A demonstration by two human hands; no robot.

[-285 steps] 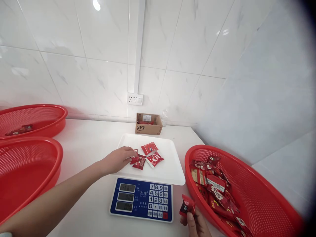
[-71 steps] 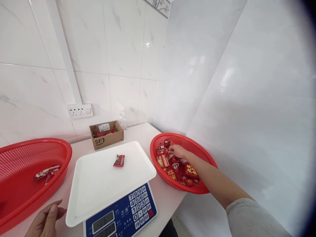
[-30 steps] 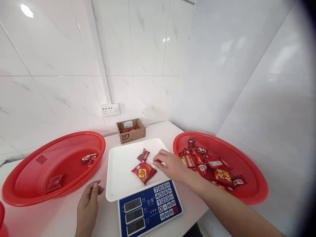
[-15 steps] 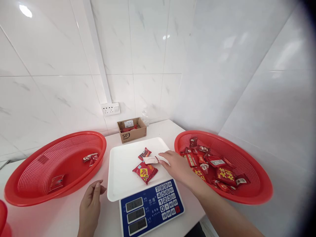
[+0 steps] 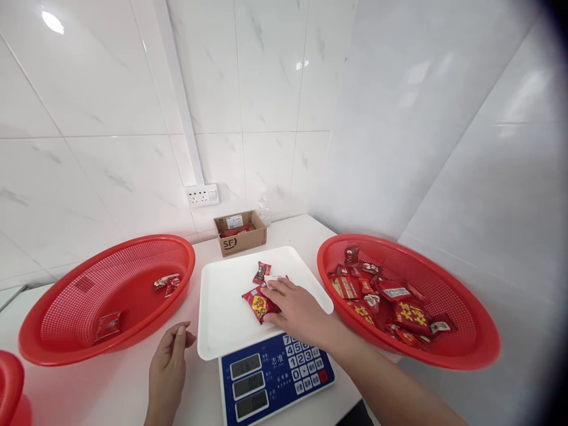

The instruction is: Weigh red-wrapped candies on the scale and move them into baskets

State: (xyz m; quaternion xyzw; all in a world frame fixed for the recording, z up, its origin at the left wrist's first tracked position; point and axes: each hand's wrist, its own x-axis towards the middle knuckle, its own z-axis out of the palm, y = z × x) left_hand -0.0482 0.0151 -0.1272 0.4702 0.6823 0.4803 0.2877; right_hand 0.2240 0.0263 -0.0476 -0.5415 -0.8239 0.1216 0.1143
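On the white tray (image 5: 222, 319) of a digital scale lie a larger red snack packet (image 5: 256, 305) with a yellow panel, a small red packet (image 5: 261, 272) and a whitish packet (image 5: 274, 278). My right hand (image 5: 293, 307) is over them from the right. Its thumb and fingers close on the right side of the larger packet, and its fingers partly cover the whitish one. Left of the tray, my left hand (image 5: 171, 355) hovers with fingers curled and thumb against them, nothing visible inside. Below the tray shows the scale's blue keypad panel (image 5: 277, 361).
A red basket (image 5: 331, 248) full of red packets stands at the right. At the left, another red basket (image 5: 44, 349) holds a few packets. Behind the tray are a small cardboard box (image 5: 244, 241) and clear plastic (image 5: 264, 210) by the wall. Another red rim (image 5: 13, 378) shows lower left.
My right hand has moved left and down onto the packets, its fingers closing on the larger one. My left hand stays curled beside the tray. The view has shifted slightly.
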